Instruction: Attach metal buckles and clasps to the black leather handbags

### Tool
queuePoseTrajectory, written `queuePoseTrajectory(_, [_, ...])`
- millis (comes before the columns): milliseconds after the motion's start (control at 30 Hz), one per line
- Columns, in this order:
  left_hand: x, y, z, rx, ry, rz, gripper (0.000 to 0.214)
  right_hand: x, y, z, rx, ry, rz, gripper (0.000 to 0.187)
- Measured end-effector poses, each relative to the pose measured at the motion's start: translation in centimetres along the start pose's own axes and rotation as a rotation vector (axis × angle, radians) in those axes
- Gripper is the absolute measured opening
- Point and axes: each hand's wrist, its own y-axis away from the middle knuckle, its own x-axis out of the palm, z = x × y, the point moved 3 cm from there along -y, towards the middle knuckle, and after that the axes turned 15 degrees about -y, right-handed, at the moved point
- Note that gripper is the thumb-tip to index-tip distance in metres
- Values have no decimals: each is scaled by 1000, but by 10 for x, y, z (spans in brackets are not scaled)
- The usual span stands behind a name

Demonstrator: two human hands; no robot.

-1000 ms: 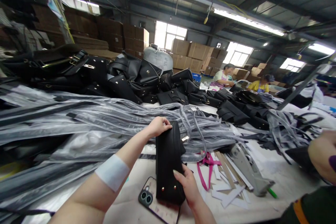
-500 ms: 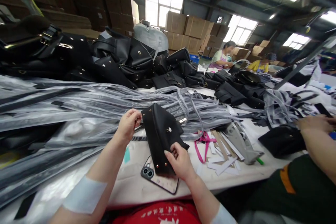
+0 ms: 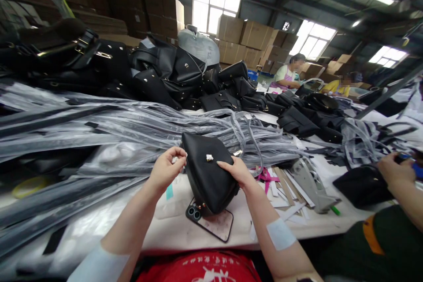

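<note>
A small black leather bag (image 3: 206, 176) with a metal clasp on its flap stands on the white table (image 3: 172, 229), partly over a phone (image 3: 216, 224). My left hand (image 3: 166, 168) pinches the bag's left edge near the top, fingers closed on it. My right hand (image 3: 237, 171) rests on the bag's right side, fingers laid along the flap and gripping it. Gold studs show near the bag's bottom edge.
A wide heap of plastic-wrapped straps (image 3: 99, 136) covers the table's left and middle. Black bags (image 3: 172, 75) are piled behind. Paper strips and a pink ribbon (image 3: 264, 175) lie to the right. A co-worker's arm (image 3: 399, 180) holds another black bag (image 3: 361, 185) at right.
The bag has been turned so its flap with the clasp faces me. My right hand moved up from the bag's lower edge to its upper right side.
</note>
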Motion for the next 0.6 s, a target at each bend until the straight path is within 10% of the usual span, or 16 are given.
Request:
queuePoseTrajectory(133, [-1, 5, 0, 6, 167, 75, 24, 29, 22, 30, -272, 31, 33, 28])
queuePoseTrajectory(400, [-22, 21, 12, -149, 380, 119, 40, 58, 54, 83, -768, 759, 186, 34])
queuePoseTrajectory(600, [-31, 39, 24, -133, 174, 40, 31, 68, 51, 62, -884, 969, 291, 35])
